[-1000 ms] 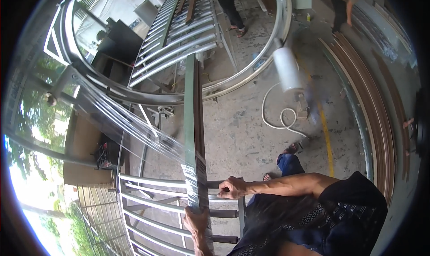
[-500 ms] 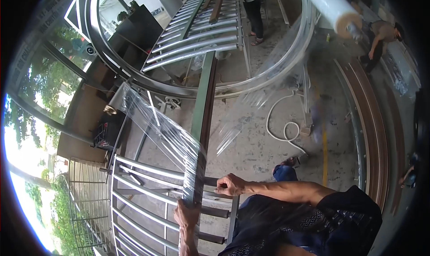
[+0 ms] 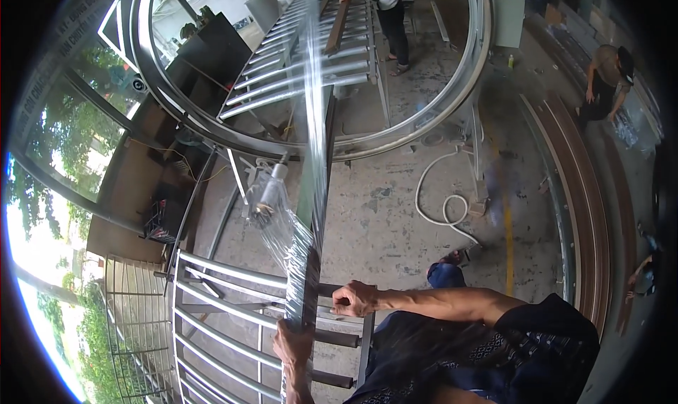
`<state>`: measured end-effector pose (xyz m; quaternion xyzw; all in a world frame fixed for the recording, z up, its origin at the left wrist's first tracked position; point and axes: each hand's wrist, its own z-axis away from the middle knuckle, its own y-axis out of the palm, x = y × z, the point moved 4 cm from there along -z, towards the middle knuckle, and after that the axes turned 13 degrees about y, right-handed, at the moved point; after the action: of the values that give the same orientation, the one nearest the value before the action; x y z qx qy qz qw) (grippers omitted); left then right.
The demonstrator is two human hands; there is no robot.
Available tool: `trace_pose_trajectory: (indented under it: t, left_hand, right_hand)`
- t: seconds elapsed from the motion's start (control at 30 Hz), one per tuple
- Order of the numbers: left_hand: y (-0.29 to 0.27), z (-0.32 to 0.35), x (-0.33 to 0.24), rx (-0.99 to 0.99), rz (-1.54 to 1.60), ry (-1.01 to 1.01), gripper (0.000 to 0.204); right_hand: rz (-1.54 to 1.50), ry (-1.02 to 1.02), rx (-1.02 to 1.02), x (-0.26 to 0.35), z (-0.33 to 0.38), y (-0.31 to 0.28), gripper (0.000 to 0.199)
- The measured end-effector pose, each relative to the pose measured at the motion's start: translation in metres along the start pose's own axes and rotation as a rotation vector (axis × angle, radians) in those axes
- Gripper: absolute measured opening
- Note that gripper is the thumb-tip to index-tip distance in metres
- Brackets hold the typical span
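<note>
A long green-and-brown profile (image 3: 311,192) runs away from me through the middle, with clear stretch film (image 3: 300,256) around its near part. My left hand (image 3: 293,342) is closed around the near end of the profile. Just right of the profile my right hand (image 3: 354,298) is closed, next to a dark-sleeved roller; whatever its fingers hold, if anything, is hidden. A film roll (image 3: 270,185) hangs left of the profile, its film stretched to it. A second blurred band of film (image 3: 312,58) comes down from the top. Under the profile lies a rack of metal rollers (image 3: 233,270).
A large metal ring (image 3: 452,114) encircles the profile. Beyond it stands another roller rack (image 3: 304,75), with a person (image 3: 392,22) beside it. Right are a white hose (image 3: 424,199), stacked brown profiles (image 3: 575,185) and a bending person (image 3: 604,75).
The left film roll has swung right and down toward the profile. The roll at upper right has left that spot; its film now comes from the top. My hands have barely moved.
</note>
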<state>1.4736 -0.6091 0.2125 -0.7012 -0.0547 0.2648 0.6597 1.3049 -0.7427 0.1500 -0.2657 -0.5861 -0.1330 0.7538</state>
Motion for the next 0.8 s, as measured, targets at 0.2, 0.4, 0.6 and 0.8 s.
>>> trace_pose_trajectory:
  t: [0.2,0.4,0.6,0.8]
  left_hand:
    - [-0.002,0.0,0.0,0.009,-0.015,-0.027,0.054]
    - [0.002,-0.001,0.004,0.033,0.009,-0.021,0.057]
    - [-0.011,-0.012,0.001,0.275,-0.007,-0.015,0.066]
    - [-0.019,-0.069,-0.011,-0.083,0.23,0.233,0.071]
  right_hand:
    - [0.044,-0.138,-0.058,0.011,-0.014,0.004,0.028]
    - [0.076,0.108,-0.102,0.027,-0.048,0.004,0.055]
    - [0.087,0.211,-0.166,0.026,-0.055,0.012,0.064]
    - [0.077,0.284,-0.078,0.038,-0.046,0.009,0.063]
